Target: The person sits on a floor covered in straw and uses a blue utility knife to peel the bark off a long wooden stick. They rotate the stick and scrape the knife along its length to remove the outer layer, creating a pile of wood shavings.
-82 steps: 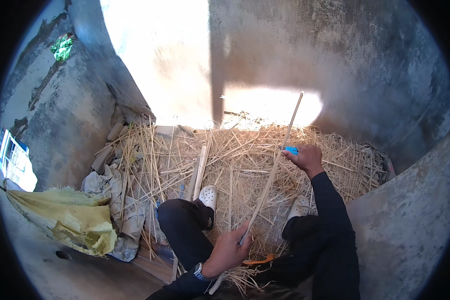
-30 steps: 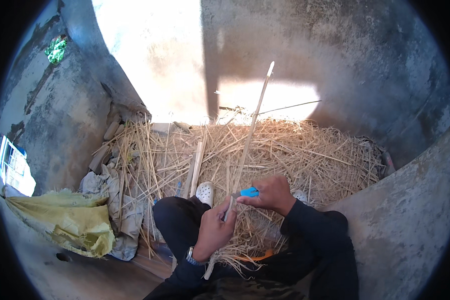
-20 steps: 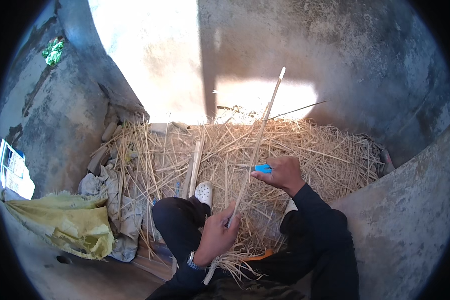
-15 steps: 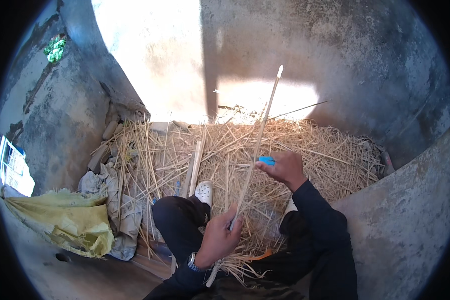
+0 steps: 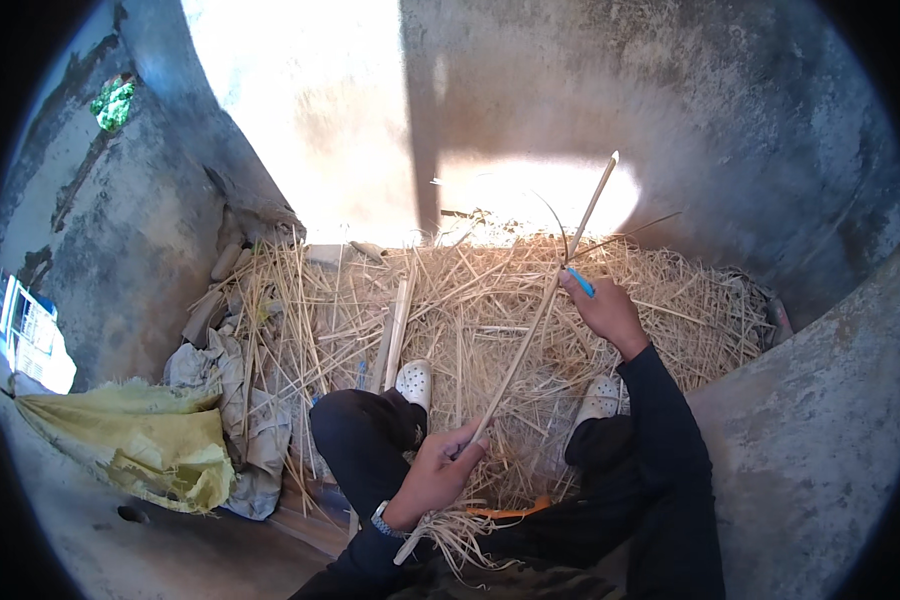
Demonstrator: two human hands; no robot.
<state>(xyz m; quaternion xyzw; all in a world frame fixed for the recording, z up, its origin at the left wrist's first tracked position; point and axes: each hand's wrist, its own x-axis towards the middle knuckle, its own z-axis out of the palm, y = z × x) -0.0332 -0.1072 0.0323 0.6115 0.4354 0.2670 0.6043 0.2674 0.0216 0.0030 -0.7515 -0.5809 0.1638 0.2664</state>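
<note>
My left hand [image 5: 438, 475] is closed round the lower part of a long, thin, pale stick [image 5: 523, 360], which slants up and away to the right. The stick's lower end comes out below my wrist beside a tuft of thin shaved strips [image 5: 454, 535]. My right hand [image 5: 608, 312] grips a blue-handled knife [image 5: 581, 284] against the stick's upper half; its blade is too small to make out. A thin curled strip [image 5: 557, 215] rises from the stick where the knife meets it. The stick's far tip is pale and tapered.
Straw-like strips and shavings [image 5: 470, 290] cover the floor round my white clogs [image 5: 414, 383]. A flat wooden slat [image 5: 400, 325] leans ahead. Torn yellow sacking [image 5: 170, 450] and grey cloth [image 5: 260, 450] lie left. Concrete walls [image 5: 720, 120] enclose the space. Something orange [image 5: 510, 511] lies between my legs.
My right hand has moved up and away along the stick with the knife, and a thin strip now curls up there. The stick has tilted further right; my left hand keeps its hold.
</note>
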